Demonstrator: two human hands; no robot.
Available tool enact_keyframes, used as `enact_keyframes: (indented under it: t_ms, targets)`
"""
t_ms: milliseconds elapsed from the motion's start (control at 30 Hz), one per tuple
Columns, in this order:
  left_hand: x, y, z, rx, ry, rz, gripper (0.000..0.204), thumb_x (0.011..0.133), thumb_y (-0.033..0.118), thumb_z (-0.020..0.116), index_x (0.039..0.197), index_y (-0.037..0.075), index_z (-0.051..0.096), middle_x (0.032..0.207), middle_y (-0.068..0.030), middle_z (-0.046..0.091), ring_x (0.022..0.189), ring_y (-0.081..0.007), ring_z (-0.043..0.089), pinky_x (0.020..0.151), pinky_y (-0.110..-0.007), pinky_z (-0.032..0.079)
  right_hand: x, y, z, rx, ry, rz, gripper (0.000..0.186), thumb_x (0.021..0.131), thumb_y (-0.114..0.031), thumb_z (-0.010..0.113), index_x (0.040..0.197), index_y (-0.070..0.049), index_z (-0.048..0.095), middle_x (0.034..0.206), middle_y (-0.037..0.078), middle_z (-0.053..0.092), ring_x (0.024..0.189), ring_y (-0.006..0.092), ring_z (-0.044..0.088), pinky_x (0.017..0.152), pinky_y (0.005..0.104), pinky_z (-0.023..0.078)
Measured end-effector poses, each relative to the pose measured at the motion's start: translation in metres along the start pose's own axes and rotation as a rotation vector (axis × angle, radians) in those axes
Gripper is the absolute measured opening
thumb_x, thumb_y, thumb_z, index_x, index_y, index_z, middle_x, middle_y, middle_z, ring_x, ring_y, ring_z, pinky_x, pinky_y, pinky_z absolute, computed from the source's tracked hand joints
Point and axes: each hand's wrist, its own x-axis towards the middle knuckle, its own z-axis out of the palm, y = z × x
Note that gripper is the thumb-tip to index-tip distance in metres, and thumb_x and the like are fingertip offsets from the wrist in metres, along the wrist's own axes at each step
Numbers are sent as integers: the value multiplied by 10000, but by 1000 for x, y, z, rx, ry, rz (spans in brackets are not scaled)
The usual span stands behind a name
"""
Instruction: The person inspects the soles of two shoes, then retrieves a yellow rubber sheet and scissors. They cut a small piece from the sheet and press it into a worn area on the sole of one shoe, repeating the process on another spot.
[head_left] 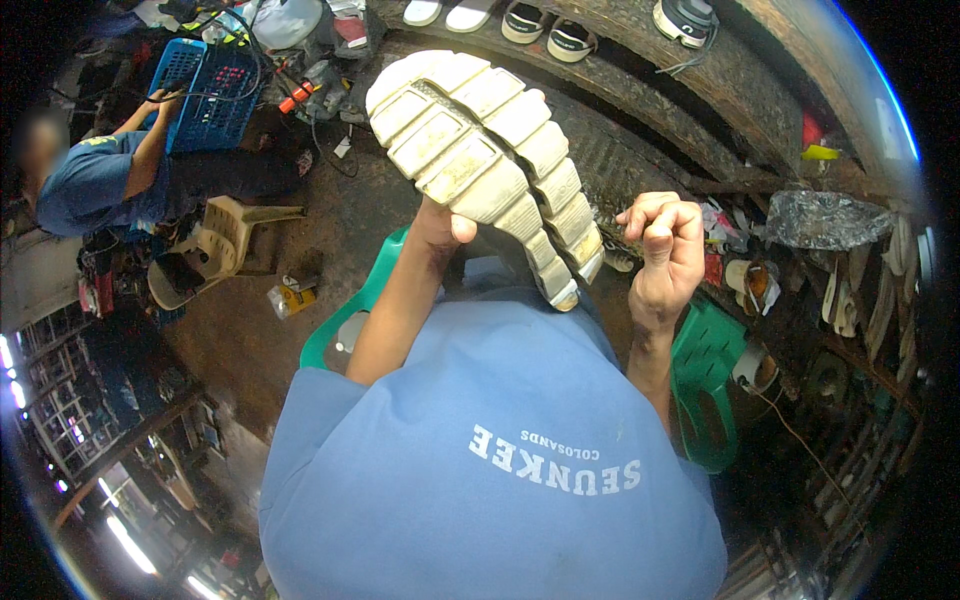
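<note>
A shoe (pixel 485 150) with a thick, cream-white blocky sole is held up in front of me, sole toward the camera. A dark groove runs lengthwise through the tread, and dirt marks the blocks. My left hand (pixel 442 222) grips it by its left side, thumb showing at the sole's edge and the other fingers hidden behind. To the right, apart from the shoe, my right hand (pixel 668 245) is raised with fingers curled and thumb and fingertips pinched together. Whatever is between those fingertips is too small to make out. The shoe's upper is mostly hidden.
Under me is a green plastic chair (pixel 708 385). Shoes (pixel 522 22) line wooden steps ahead. At far left a co-worker (pixel 110 180) sits with hands at a blue plastic basket (pixel 212 100), near a beige plastic chair (pixel 228 235). Clutter and a plastic bag (pixel 828 220) lie right.
</note>
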Motion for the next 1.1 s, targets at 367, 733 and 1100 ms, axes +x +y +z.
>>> enact_keyframes:
  t_ms: [367,733,1100]
  targets:
    - [0,1,0,3,-2,-9,1429,495,619,941,1577,-3,244,1524,-173,446,1353,-352,522,1092,-491,500,-2,-2,1,-96,-48,10,282,1099,-237,507,901,-38,532,857,81,617,745,131,514,710,275,430]
    - [0,0,3,7,-8,-24,1399,493,572,959,1567,0,268,1500,-164,472,1336,-336,536,1087,-479,501,-1,-9,1,-1,43,54,115,922,45,711,933,-26,622,981,132,725,922,221,706,852,323,569]
    - [-2,-3,5,11,-9,-31,1370,490,525,976,1556,3,292,1477,-156,497,1319,-319,549,1083,-467,502,-7,-8,-1,4,-25,63,33,996,11,633,1022,25,647,1095,226,742,1026,271,735,938,374,596]
